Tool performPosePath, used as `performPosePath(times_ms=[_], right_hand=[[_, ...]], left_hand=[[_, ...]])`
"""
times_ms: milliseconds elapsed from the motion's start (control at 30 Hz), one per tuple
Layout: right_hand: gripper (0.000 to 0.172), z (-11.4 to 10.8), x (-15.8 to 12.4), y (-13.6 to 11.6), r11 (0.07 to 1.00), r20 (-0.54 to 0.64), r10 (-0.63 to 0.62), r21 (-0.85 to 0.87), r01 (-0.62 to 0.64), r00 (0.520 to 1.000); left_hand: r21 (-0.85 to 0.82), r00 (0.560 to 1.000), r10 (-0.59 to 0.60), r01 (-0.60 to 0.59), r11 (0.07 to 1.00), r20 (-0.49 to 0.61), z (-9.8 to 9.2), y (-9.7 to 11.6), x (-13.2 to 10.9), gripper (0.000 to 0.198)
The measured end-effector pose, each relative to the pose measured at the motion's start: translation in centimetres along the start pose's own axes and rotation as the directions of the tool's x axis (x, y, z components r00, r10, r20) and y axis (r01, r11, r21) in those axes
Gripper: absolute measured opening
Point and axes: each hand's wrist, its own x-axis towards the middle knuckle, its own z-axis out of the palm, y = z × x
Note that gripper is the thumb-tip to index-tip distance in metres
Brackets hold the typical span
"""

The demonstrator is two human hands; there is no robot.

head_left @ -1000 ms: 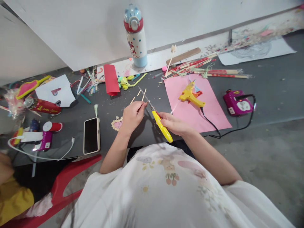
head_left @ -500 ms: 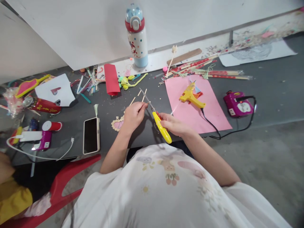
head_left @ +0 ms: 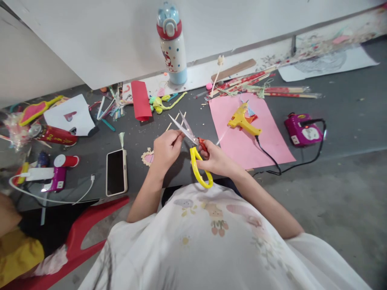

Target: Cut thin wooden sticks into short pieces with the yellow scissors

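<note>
My right hand (head_left: 213,156) is closed on the handles of a pair of scissors (head_left: 201,171), one loop yellow and the other orange-red. Their blades are spread apart and point up and left. Beside the blades my left hand (head_left: 167,147) is pinched closed, and whatever its fingers hold is hidden. Partly covered by that hand lies a small pink heart-shaped piece (head_left: 147,157) with a pale beaded-looking edge. Thin wooden sticks (head_left: 168,126) rest on the dark table just beyond my left fingers.
On a pink sheet (head_left: 266,147) lies a yellow hot glue gun (head_left: 243,120), its cord running to a purple power box (head_left: 303,129). A phone (head_left: 116,173), red can (head_left: 56,135) and water bottle (head_left: 173,48) stand or lie around. Left, a person's yellow sleeve (head_left: 21,257) shows.
The scissors have opened, from blades together to blades spread, and the yellow loop has swung down and left. My left hand has shifted slightly left.
</note>
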Motion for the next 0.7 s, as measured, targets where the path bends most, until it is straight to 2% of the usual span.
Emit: performPosePath(times_ms=[133,300,433,567,700], right_hand=[[0.043,0.0,-0.5,-0.6,0.999,-0.009,-0.014,-0.038,0.014,1.000],[0.041,0.0,-0.9,-0.5,0.999,0.016,-0.047,-0.003,0.047,0.999],[0.039,0.0,-1.0,-0.4,0.998,0.019,-0.068,0.017,0.068,0.997],[0.033,-0.1,-1.1,-0.4,0.995,0.013,-0.093,-0.036,0.093,0.996],[0.032,0.2,-1.2,-0.4,0.997,-0.012,-0.050,-0.065,0.049,0.999]], left_hand=[[-0.021,0.999,0.001,-0.002,1.000,-0.047,-0.5,0.5,-0.2,0.025],[-0.045,0.998,0.010,-0.013,0.999,-0.056,-0.9,0.8,-0.2,0.028],[-0.022,0.999,0.015,-0.016,1.000,-0.049,-0.9,0.8,-0.3,0.033],[-0.003,0.999,0.025,-0.025,1.000,-0.033,-0.8,0.6,-0.3,0.034],[0.036,1.000,0.029,-0.029,0.999,0.012,-0.7,0.3,-0.2,0.033]])
